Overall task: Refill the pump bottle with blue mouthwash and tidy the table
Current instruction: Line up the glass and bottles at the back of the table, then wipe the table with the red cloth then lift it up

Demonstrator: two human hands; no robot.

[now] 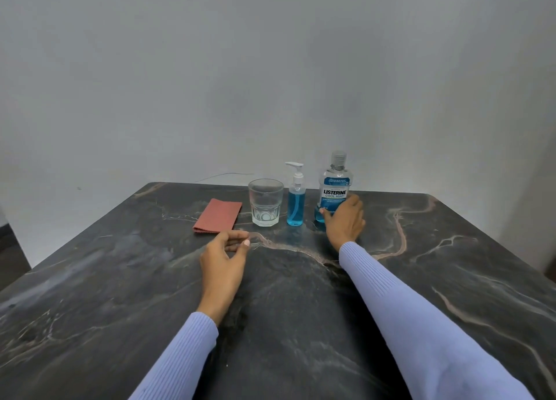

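A clear pump bottle (296,202) with a white pump stands near the table's far edge, partly filled with blue liquid. To its right stands the mouthwash bottle (335,186), capped, with blue liquid low inside. My right hand (344,222) grips its lower part, thumb on the front. My left hand (224,256) hovers in front of the glass, its thumb and fingers pinching a small clear piece (255,239) that lies low over the table; I cannot tell what it is.
An empty faceted glass (266,202) stands left of the pump bottle. A folded reddish cloth (218,216) lies left of the glass. The dark marble table (120,279) meets a grey wall behind the bottles.
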